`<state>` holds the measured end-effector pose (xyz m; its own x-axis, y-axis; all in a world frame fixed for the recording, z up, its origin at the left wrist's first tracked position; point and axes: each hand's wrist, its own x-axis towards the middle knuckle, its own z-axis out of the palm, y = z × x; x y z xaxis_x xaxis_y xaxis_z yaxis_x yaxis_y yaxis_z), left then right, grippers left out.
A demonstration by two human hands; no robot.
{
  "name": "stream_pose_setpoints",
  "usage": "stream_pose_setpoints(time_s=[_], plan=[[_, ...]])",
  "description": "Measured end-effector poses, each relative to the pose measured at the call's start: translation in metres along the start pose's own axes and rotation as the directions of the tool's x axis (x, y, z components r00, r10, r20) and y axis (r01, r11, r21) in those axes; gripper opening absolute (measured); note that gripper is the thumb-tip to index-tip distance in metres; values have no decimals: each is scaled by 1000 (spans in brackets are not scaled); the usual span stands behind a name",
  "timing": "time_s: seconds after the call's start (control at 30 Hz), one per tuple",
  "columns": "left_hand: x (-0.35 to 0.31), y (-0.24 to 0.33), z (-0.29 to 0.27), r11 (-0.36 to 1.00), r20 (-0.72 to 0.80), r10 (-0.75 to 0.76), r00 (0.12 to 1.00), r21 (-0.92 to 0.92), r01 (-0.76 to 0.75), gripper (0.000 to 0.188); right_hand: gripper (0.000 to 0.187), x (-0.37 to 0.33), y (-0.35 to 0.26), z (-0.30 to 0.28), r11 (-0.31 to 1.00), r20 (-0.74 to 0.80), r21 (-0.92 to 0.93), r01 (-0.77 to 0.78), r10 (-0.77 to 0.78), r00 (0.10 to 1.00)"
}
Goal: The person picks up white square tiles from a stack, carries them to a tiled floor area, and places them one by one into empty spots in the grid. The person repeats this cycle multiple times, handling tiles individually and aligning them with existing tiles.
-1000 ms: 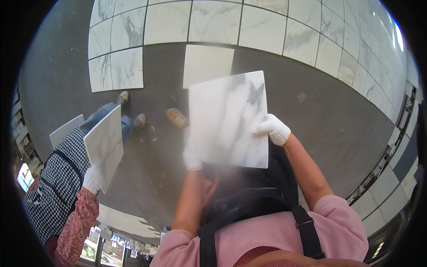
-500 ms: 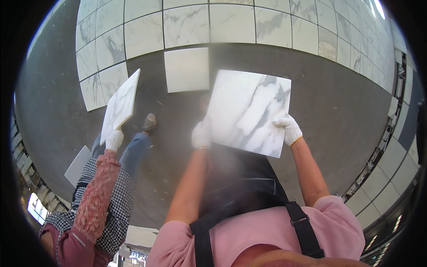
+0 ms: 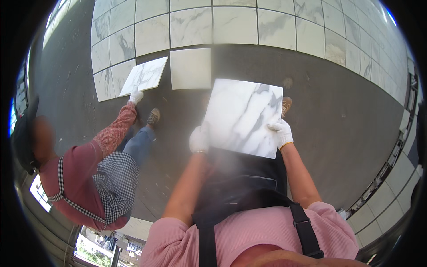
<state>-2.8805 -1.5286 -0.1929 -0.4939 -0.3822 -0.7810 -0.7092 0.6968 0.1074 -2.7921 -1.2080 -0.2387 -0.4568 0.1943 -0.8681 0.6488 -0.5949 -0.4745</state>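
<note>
I hold a square white marble tile point(image 3: 243, 116) with grey veins in front of my body, its face turned up toward me. My left hand point(image 3: 199, 138), in a white knitted glove, is closed on the tile's left edge. On the right edge my gloved right hand point(image 3: 282, 133) grips it, thumb lying on top and the other fingers hidden beneath. Both hands are near the tile's lower corners. Past the tile, a plain cream tile point(image 3: 191, 69) lies on the grey floor.
At my left a person in a checked apron point(image 3: 116, 187) leans forward, a gloved hand on another veined tile point(image 3: 145, 76). Rows of laid marble tiles point(image 3: 191, 26) curve across the far side. Dark grey floor point(image 3: 338, 133) stretches to my right, bordered by stacked slabs point(image 3: 372, 189).
The co-worker has bent forward and lowered their tile from steeply tilted to nearly flat, near the laid rows. My tile has shifted slightly left and down; my right shoe now shows beside it.
</note>
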Motion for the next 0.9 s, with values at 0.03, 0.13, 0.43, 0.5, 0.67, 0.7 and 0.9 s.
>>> stream_pose_setpoints(time_s=[0.03,0.13,0.43,0.5,0.67,0.7,0.9], plan=[[-5,4,11,1000,-27,-7,1000,-11,6,67,38,7,-4,-10,999,-14,26,-30,31,999],[-19,21,52,997,-86,-66,994,-54,62,65,33,34,-23,-40,999,36,32,-11,10,999],[-51,95,170,998,-78,42,996,-44,-46,62,39,107,-80,-159,894,-49,-448,-23,2,999],[-43,108,184,999,-70,50,996,26,-48,63,38,129,-78,-168,891,-79,-452,-53,20,997],[14,102,204,1000,-53,15,998,23,-14,60,29,186,-25,-172,994,-81,-28,-102,99,992],[30,97,204,998,-58,52,997,45,-49,57,29,198,-10,-172,971,-174,-238,-4,-39,984],[110,79,201,993,-100,87,991,-70,-94,57,39,274,32,-131,903,-178,-421,81,-171,969]])
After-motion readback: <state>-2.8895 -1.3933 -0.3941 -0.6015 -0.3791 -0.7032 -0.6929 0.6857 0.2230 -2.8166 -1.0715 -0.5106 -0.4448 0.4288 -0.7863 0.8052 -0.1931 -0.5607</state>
